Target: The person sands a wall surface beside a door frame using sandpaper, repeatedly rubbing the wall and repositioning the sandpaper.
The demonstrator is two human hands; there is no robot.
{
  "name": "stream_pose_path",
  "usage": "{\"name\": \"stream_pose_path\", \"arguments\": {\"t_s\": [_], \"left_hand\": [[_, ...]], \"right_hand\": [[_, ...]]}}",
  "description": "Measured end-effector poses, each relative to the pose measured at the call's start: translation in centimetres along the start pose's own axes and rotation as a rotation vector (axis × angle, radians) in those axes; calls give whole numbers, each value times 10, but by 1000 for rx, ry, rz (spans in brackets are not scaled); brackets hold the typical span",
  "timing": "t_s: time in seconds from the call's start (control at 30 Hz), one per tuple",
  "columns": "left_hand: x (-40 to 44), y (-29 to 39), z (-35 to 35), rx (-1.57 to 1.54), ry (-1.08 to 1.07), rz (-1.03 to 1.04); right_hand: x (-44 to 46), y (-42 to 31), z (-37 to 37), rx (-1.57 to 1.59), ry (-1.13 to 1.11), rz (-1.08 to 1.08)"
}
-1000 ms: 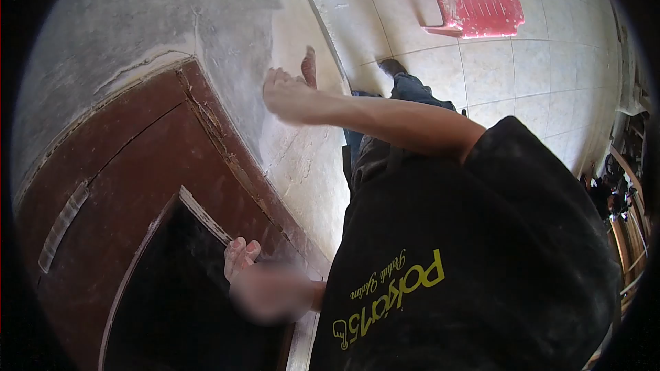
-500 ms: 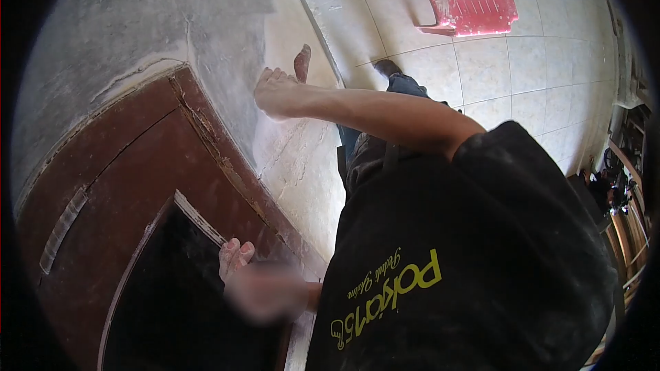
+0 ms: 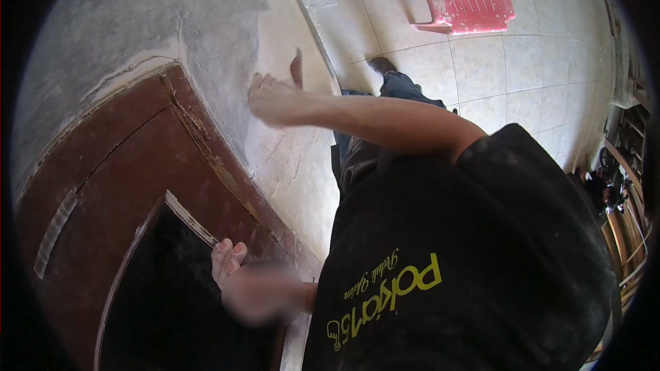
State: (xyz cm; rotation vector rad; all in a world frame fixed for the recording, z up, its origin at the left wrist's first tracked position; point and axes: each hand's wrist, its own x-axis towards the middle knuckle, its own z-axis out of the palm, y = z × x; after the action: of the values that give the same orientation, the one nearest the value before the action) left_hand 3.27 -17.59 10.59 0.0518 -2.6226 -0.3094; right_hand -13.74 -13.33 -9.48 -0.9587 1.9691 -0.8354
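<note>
My right hand is pressed to the pale patched plaster wall, its fingers bent. From under it juts a curled reddish-brown piece, apparently sandpaper; the rest is hidden by the hand. Dusty fingers of my left hand are curled over the pale edge of the window frame, beside a dark pane. The back of this hand is blurred out.
A brown wooden frame, cracked along its edge, surrounds the dark pane. On the tiled floor stands a red plastic chair spattered with white. Long strips and clutter lie at the far right.
My right hand has shifted slightly down and left along the wall, with the reddish-brown piece. The left hand keeps its grip on the frame. The whole view has shifted slightly.
</note>
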Motion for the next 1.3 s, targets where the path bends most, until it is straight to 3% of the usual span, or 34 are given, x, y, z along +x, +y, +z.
{"name": "stream_pose_path", "arguments": {"t_s": [0.1, 0.2, 0.3, 0.33, 0.43, 0.47, 0.6, 0.7, 0.83, 0.97, 1.1, 1.13, 1.23, 1.27, 1.3], "left_hand": [[2, 2, 0, 52, -6, 17], [1, 0, -1, 30, -23, 15], [3, 2, 1, -1, -3, -1], [2, 2, -1, 2, -1, -5], [1, -1, 2, 0, 3, 2], [2, -1, 0, -4, -6, 6], [3, 0, -2, 28, -54, 28], [2, 0, -2, 26, -43, 34], [2, 0, 0, -24, -30, 14], [2, 0, -2, -1, -34, 25], [4, 2, 1, -16, -19, 11], [5, 2, 1, -9, -12, 8], [4, 5, 1, 4, -5, 0], [4, 6, 1, 5, -6, -1], [4, 5, 3, 9, -7, -2]], "right_hand": [[5, 3, -6, 4, -7, 87], [-2, -3, 24, -103, 122, -7], [15, 18, 24, -25, 133, 49], [20, 17, 8, 75, 6, 167], [0, -1, -12, -146, -131, -29], [-11, -10, -6, -161, -69, -42], [14, 13, 12, -16, 71, 144], [12, 12, 2, -91, -70, -44], [1, 6, 21, -207, 95, -26], [14, 19, 7, -23, -75, 16], [-2, 2, 37, -226, 119, 2], [0, 3, 34, -143, 170, 84], [-5, 1, 11, -70, 61, 128], [-1, 1, 11, -110, -52, 12], [-4, -2, 12, -159, -14, 10]]}}
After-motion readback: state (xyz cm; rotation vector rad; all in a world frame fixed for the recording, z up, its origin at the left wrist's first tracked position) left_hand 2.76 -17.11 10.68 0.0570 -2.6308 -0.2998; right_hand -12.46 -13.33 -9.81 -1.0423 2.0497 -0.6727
